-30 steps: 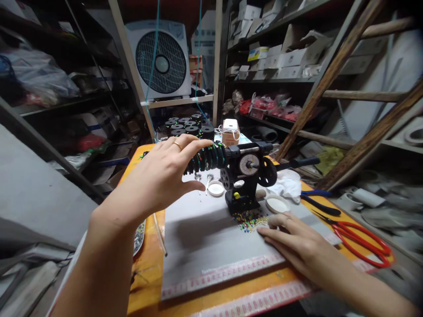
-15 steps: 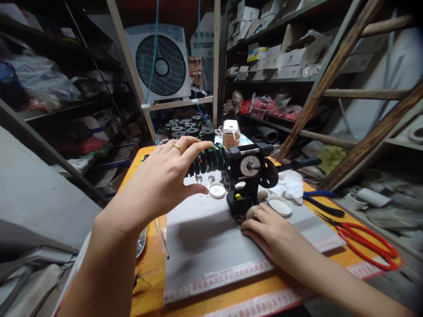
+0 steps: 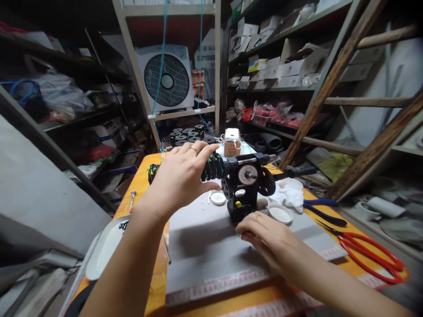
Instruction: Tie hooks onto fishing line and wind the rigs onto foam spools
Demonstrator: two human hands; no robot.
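A black hand-cranked winding machine [image 3: 246, 187] stands on a grey mat [image 3: 205, 246] on the orange table [image 3: 150, 286]. A row of black spools wound with green thread [image 3: 213, 166] sits on its shaft. My left hand [image 3: 180, 178] cups the left end of that spool row, thumb below and fingers on top. Palm down on the mat, my right hand [image 3: 264, 237] lies just in front of the machine's base, fingers covering the small coloured beads there.
Two white lids [image 3: 218, 197] [image 3: 279, 214] flank the machine. Red scissors [image 3: 366, 257] and blue-handled pliers [image 3: 322, 207] lie at the right, a white cloth [image 3: 291, 191] behind. A white tray [image 3: 105, 251] sits at the left edge. Shelves, a fan [image 3: 168, 79] and a wooden ladder [image 3: 350, 97] surround the table.
My right hand slid left along the mat to the machine's base, covering the coloured beads. The view tilted, bringing the white tray into sight. My left hand stayed on the spools.
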